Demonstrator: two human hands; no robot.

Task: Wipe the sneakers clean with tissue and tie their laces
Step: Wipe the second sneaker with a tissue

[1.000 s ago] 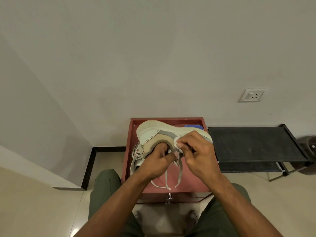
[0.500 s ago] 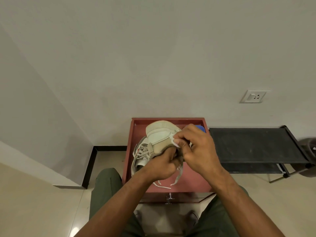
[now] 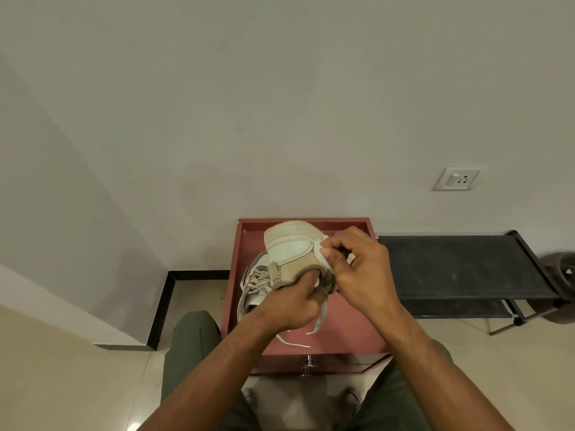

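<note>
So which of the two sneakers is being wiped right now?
The lifted sneaker, gripped by the left hand while the right hand pinches tissue against it. The other sneaker lies on the red table.

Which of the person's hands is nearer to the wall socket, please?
The right hand, which is pinching a tissue against the sneaker, lies below and left of the wall socket. The left hand grips the sneaker from underneath, farther left and lower.
</note>
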